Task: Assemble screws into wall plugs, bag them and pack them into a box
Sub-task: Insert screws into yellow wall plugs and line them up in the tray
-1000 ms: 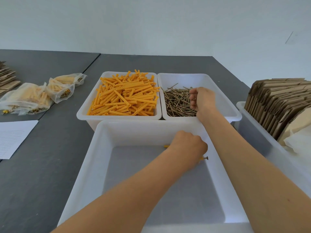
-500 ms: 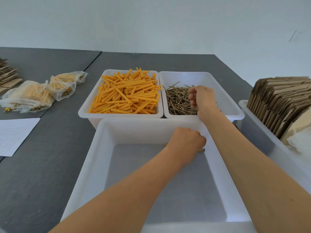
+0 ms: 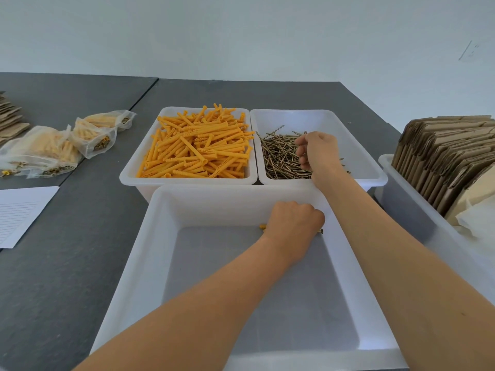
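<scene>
Three white tubs sit on the grey bench (image 3: 80, 263): the plug tub (image 3: 134, 175) heaped with orange plugs (image 3: 198, 151), the screw tub (image 3: 375, 172) with brown screws (image 3: 278, 159), and the near tub (image 3: 128, 290). The left hand (image 3: 293, 223), low inside the near tub by its far wall, has its fingers clenched round a plug with a screw in it (image 3: 263, 226), whose ends poke out either side. The right hand (image 3: 318, 153) reaches into the screws with fingers curled; I cannot tell whether it holds any.

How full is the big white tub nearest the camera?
Nearly empty. The near tub shows bare floor; only the left hand is inside, gripping an orange plug with a screw.
</scene>
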